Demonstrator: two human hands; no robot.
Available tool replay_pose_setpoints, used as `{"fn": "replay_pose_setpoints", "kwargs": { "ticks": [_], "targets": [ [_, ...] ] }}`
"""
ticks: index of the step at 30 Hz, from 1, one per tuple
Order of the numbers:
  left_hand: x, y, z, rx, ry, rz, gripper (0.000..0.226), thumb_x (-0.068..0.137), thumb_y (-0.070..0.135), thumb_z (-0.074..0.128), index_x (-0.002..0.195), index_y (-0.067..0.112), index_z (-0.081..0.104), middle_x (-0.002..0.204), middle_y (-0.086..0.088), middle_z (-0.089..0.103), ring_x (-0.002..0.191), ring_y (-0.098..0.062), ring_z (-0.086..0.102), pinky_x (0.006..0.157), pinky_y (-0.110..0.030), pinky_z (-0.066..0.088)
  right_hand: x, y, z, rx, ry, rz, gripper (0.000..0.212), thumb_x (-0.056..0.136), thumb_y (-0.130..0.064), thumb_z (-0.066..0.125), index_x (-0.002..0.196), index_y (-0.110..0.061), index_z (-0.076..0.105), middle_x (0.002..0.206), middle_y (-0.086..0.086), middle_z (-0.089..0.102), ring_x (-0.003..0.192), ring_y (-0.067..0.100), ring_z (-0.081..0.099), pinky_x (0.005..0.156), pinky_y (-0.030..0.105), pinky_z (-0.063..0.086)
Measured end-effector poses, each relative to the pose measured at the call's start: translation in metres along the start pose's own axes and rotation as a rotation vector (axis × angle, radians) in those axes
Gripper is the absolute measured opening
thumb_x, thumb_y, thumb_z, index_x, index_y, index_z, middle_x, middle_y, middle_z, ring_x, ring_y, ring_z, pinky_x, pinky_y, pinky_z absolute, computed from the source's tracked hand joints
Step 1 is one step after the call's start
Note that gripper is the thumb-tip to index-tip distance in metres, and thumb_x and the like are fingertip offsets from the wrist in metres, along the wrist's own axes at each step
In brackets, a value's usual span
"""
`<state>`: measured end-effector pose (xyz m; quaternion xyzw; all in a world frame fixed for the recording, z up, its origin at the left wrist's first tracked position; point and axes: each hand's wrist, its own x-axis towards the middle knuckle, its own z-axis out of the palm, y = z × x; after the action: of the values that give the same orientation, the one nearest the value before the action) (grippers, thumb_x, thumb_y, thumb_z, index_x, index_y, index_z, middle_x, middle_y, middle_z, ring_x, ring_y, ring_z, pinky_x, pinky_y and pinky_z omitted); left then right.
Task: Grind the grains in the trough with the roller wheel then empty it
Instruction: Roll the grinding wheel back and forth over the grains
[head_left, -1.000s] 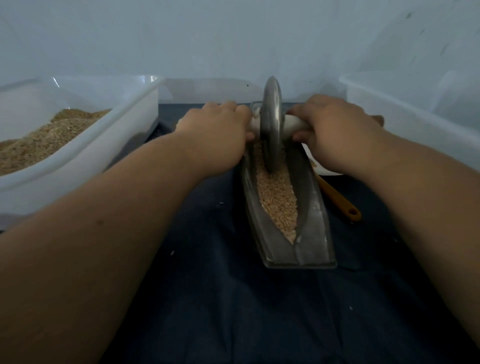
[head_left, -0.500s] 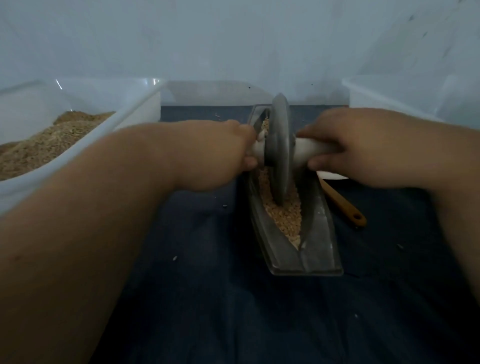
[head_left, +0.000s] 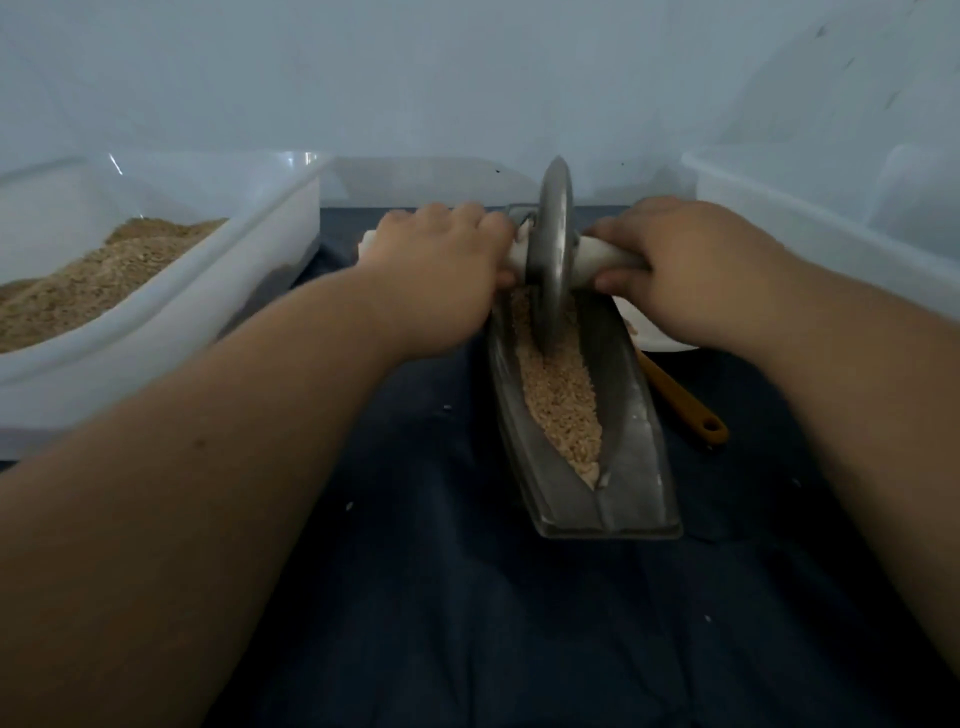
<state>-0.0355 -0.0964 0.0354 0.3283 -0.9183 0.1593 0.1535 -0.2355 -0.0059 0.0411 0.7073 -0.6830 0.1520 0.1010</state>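
A long boat-shaped metal trough (head_left: 631, 467) lies on the dark cloth, pointing away from me. Pale tan grains (head_left: 558, 395) fill its groove. A grey metal roller wheel (head_left: 555, 249) stands upright in the groove near the trough's far end, on a white axle handle. My left hand (head_left: 441, 265) grips the handle on the wheel's left side. On the right side, my right hand (head_left: 685, 270) grips the other end of the handle. The far tip of the trough is hidden behind the wheel and hands.
A white plastic tub (head_left: 171, 312) with brown ground grain (head_left: 88, 286) stands at the left. Another white tub (head_left: 831, 208) stands at the right. An orange-brown utensil handle (head_left: 685, 410) lies right of the trough. Scattered grains dot the dark cloth (head_left: 467, 623).
The wheel rolled toward me along the groove half a second ago, then rolled back to the far end of the trough. Both hands kept their grip on the handle.
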Motion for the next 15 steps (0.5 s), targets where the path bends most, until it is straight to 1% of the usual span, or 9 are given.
{"fn": "replay_pose_setpoints", "kwargs": {
  "ticks": [2, 4, 7, 9, 11, 12, 13, 14, 15],
  "targets": [
    [0.007, -0.001, 0.009, 0.015, 0.037, -0.052, 0.034, 0.100, 0.038, 0.039, 0.123, 0.013, 0.045, 0.120, -0.012, 0.051, 0.108, -0.035, 0.048, 0.086, -0.045, 0.036, 0.008, -0.001, 0.009, -0.038, 0.101, 0.003, 0.040, 0.090, -0.030, 0.063, 0.129, -0.025, 0.059, 0.114, 0.007, 0.058, 0.109, 0.031, 0.052, 0.087, 0.040, 0.042],
    [0.009, -0.005, 0.015, -0.039, 0.059, -0.066, 0.036, 0.100, 0.038, 0.040, 0.124, 0.013, 0.045, 0.122, -0.012, 0.051, 0.110, -0.035, 0.048, 0.088, -0.046, 0.036, 0.012, -0.003, 0.012, -0.096, 0.165, -0.009, 0.042, 0.089, -0.031, 0.064, 0.130, -0.026, 0.058, 0.119, 0.007, 0.059, 0.110, 0.033, 0.051, 0.088, 0.043, 0.041],
    [0.005, -0.011, 0.016, -0.094, 0.035, -0.038, 0.035, 0.099, 0.039, 0.041, 0.122, 0.013, 0.045, 0.121, -0.011, 0.051, 0.110, -0.036, 0.049, 0.088, -0.047, 0.037, 0.008, -0.006, 0.012, -0.129, 0.173, -0.030, 0.045, 0.088, -0.034, 0.065, 0.131, -0.028, 0.057, 0.121, 0.005, 0.058, 0.110, 0.033, 0.052, 0.088, 0.045, 0.041],
    [0.000, -0.009, 0.010, -0.101, -0.030, -0.017, 0.034, 0.098, 0.041, 0.042, 0.120, 0.016, 0.044, 0.120, -0.010, 0.051, 0.109, -0.035, 0.050, 0.086, -0.047, 0.038, 0.004, -0.005, 0.008, -0.087, 0.123, -0.037, 0.048, 0.087, -0.036, 0.066, 0.133, -0.028, 0.056, 0.117, 0.004, 0.057, 0.109, 0.030, 0.052, 0.089, 0.044, 0.043],
    [-0.004, -0.006, -0.002, -0.099, -0.099, 0.016, 0.027, 0.098, 0.043, 0.042, 0.113, 0.021, 0.043, 0.114, -0.007, 0.050, 0.103, -0.032, 0.051, 0.082, -0.043, 0.038, -0.001, -0.002, -0.003, -0.015, 0.009, -0.035, 0.050, 0.086, -0.040, 0.066, 0.134, -0.030, 0.055, 0.108, -0.002, 0.054, 0.103, 0.022, 0.051, 0.083, 0.037, 0.040],
    [-0.008, -0.004, -0.009, -0.112, -0.136, 0.044, 0.019, 0.097, 0.043, 0.043, 0.103, 0.025, 0.043, 0.106, -0.003, 0.049, 0.095, -0.027, 0.051, 0.078, -0.040, 0.038, -0.004, 0.000, -0.010, 0.007, -0.062, -0.038, 0.051, 0.085, -0.044, 0.064, 0.134, -0.033, 0.055, 0.103, -0.008, 0.052, 0.098, 0.016, 0.050, 0.079, 0.033, 0.037],
    [-0.012, -0.002, -0.018, -0.135, -0.182, 0.076, 0.017, 0.097, 0.044, 0.043, 0.090, 0.029, 0.038, 0.096, 0.002, 0.046, 0.085, -0.020, 0.050, 0.073, -0.036, 0.038, -0.008, 0.001, -0.018, 0.025, -0.128, -0.048, 0.053, 0.083, -0.051, 0.062, 0.133, -0.036, 0.055, 0.098, -0.013, 0.051, 0.093, 0.011, 0.049, 0.076, 0.031, 0.035],
    [-0.018, 0.000, -0.028, -0.157, -0.239, 0.099, 0.023, 0.095, 0.046, 0.041, 0.080, 0.030, 0.033, 0.088, 0.005, 0.044, 0.075, -0.013, 0.047, 0.066, -0.033, 0.035, -0.013, 0.002, -0.026, 0.052, -0.186, -0.064, 0.057, 0.078, -0.060, 0.058, 0.131, -0.040, 0.056, 0.095, -0.017, 0.051, 0.089, 0.005, 0.049, 0.073, 0.028, 0.035],
    [-0.023, 0.003, -0.038, -0.177, -0.300, 0.115, 0.026, 0.090, 0.051, 0.037, 0.076, 0.030, 0.031, 0.082, 0.008, 0.043, 0.069, -0.008, 0.045, 0.061, -0.031, 0.032, -0.018, 0.001, -0.034, 0.087, -0.234, -0.085, 0.061, 0.072, -0.069, 0.053, 0.128, -0.044, 0.058, 0.093, -0.019, 0.053, 0.087, 0.001, 0.050, 0.071, 0.025, 0.034]
  ]
}}
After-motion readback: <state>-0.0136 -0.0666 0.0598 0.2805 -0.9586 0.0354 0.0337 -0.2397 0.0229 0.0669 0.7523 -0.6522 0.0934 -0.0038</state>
